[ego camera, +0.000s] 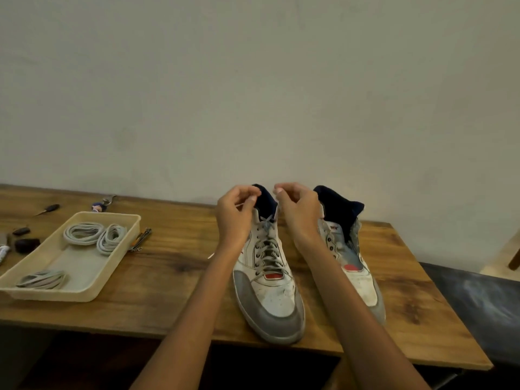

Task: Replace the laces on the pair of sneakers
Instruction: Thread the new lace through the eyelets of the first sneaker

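Up at the collar of the left sneaker, both hands are working the lace. The left hand is pinching one thin white lace end between thumb and fingertips, the other fingers curling in. The right hand is pinching the other end beside the dark tongue, its fingers also bunching together. That sneaker is standing on the table, toe toward the camera, its lace crossing through the eyelets. The right sneaker is standing just beside it, partly hidden behind the right forearm; its visible eyelets are showing no lace.

Well to the left, a cream tray is sitting on the table. It is holding three coiled laces: two pale coils lying side by side and touching at the far end, and one flatter bundle lying alone at the near end. Just beside the tray's right wall, a small clipper is lying on the wood. Beyond the tray, several small dark items are lying about, too blurred to tell.
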`<state>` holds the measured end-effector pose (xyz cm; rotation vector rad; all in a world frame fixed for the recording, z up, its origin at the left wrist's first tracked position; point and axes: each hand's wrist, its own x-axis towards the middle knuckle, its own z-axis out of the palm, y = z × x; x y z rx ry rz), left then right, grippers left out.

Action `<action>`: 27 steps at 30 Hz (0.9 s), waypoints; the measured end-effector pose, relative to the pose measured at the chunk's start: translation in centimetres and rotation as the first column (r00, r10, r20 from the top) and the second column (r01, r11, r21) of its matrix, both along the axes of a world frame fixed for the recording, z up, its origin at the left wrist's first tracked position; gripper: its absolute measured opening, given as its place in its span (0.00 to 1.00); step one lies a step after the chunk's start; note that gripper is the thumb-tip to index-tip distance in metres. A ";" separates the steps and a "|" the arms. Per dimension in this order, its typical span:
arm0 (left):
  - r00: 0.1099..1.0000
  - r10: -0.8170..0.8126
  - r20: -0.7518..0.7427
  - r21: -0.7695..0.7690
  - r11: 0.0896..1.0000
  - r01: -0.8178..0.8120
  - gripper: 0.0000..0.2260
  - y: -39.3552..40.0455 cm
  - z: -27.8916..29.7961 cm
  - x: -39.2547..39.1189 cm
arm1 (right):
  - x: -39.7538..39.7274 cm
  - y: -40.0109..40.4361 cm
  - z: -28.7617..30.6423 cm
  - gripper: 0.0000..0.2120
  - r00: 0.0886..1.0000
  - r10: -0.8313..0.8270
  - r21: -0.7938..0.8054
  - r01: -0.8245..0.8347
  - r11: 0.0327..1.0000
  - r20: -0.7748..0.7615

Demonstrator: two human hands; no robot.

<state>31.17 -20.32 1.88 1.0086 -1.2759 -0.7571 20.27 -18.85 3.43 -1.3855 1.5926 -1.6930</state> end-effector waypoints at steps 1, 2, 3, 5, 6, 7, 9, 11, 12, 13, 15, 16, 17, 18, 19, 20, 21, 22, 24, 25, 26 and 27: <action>0.999 -0.016 0.029 -0.053 0.998 0.017 0.10 -0.2 0.0 0.0 | 0.2 -0.5 0.0 0.07 0.998 0.033 -0.012 -0.034 0.999 -0.050; 0.998 -0.027 0.049 -0.090 0.995 0.031 0.11 -0.3 0.0 -0.1 | 0.4 -1.0 -0.1 0.07 0.993 0.072 -0.008 -0.073 0.997 -0.092; 0.998 -0.028 0.059 -0.115 0.993 0.034 0.11 -0.5 0.0 -0.2 | 0.6 -1.4 -0.3 0.08 0.985 0.107 0.000 -0.108 0.994 -0.133; 0.999 -0.029 0.043 -0.141 0.989 0.035 0.11 -0.6 0.1 -0.2 | 0.7 -1.9 -0.3 0.07 0.967 0.158 0.014 -0.158 0.987 -0.202; 0.999 -0.041 0.020 -0.142 0.989 0.044 0.10 -0.7 0.0 -0.2 | 0.4 -2.0 -0.3 0.07 0.962 0.184 0.019 -0.184 0.983 -0.203; 0.999 -0.054 0.007 -0.140 0.989 0.055 0.10 -0.8 -0.1 -0.2 | 0.1 -1.9 -0.2 0.07 0.960 0.206 0.022 -0.206 0.978 -0.188; 0.997 -0.079 0.019 -0.144 0.986 0.080 0.11 -1.0 -0.3 -0.2 | -0.6 -1.4 0.1 0.06 0.963 0.241 0.032 -0.239 0.970 -0.122; 0.992 -0.118 0.047 -0.152 0.981 0.124 0.14 -1.1 -0.4 -0.3 | -0.9 -0.9 0.0 0.04 0.959 0.279 0.056 -0.276 0.960 -0.049; 0.988 -0.146 0.056 -0.157 0.976 0.153 0.15 -1.1 -0.4 -0.3 | -0.8 -0.8 -0.2 0.05 0.954 0.297 0.071 -0.294 0.953 -0.031; 0.982 -0.173 0.069 -0.159 0.970 0.182 0.15 -0.9 -0.3 -0.3 | -0.7 -0.7 -0.4 0.06 0.949 0.314 0.081 -0.312 0.947 -0.017; 0.972 -0.216 0.096 -0.164 0.959 0.230 0.17 -0.9 0.0 -0.2 | -0.4 -0.8 -0.7 0.06 0.942 0.336 0.096 -0.336 0.937 0.010; 0.965 -0.235 0.113 -0.165 0.954 0.251 0.18 -0.9 0.1 -0.1 | -0.3 -0.7 -0.8 0.07 0.939 0.343 0.096 -0.344 0.934 0.034; 0.959 -0.249 0.138 -0.166 0.948 0.270 0.19 -0.9 0.2 0.1 | -0.1 -0.7 -1.1 0.09 0.934 0.349 0.090 -0.354 0.931 0.071; 0.951 -0.261 0.166 -0.170 0.942 0.289 0.20 -0.9 0.3 0.1 | -0.1 -0.6 -1.3 0.10 0.929 0.352 0.079 -0.362 0.929 0.114; 0.943 -0.271 0.192 -0.176 0.936 0.305 0.22 -0.9 0.4 0.2 | 0.1 -0.5 -1.7 0.10 0.925 0.348 0.064 -0.361 0.930 0.150; 0.937 -0.278 0.213 -0.184 0.930 0.318 0.24 -0.8 0.5 0.3 | 0.2 -0.4 -1.9 0.09 0.926 0.336 0.049 -0.349 0.936 0.172; 0.932 -0.282 0.229 -0.195 0.924 0.328 0.25 -0.8 0.5 0.2 | 0.3 -0.2 -2.1 0.09 0.929 0.322 0.032 -0.333 0.942 0.183; 0.928 -0.286 0.238 -0.203 0.920 0.335 0.26 -0.8 0.5 0.2 | 0.3 -0.2 -2.4 0.09 0.933 0.309 0.017 -0.317 0.948 0.182; 0.927 -0.292 0.236 -0.194 0.920 0.339 0.25 -0.7 0.6 0.0 | 0.3 -0.2 -2.7 0.08 0.938 0.305 -0.015 -0.306 0.952 0.163; 0.927 -0.292 0.235 -0.185 0.923 0.337 0.24 -0.7 0.6 -0.1 | 0.2 -0.3 -2.9 0.07 0.937 0.308 -0.025 -0.308 0.951 0.162; 0.928 -0.288 0.237 -0.181 0.925 0.334 0.23 -0.5 0.5 -0.2 | 0.1 -0.4 -2.9 0.06 0.936 0.312 -0.031 -0.311 0.950 0.163; 0.928 -0.285 0.240 -0.178 0.927 0.331 0.22 -0.4 0.5 -0.3 | -0.1 -0.4 -2.9 0.05 0.936 0.316 -0.034 -0.315 0.949 0.156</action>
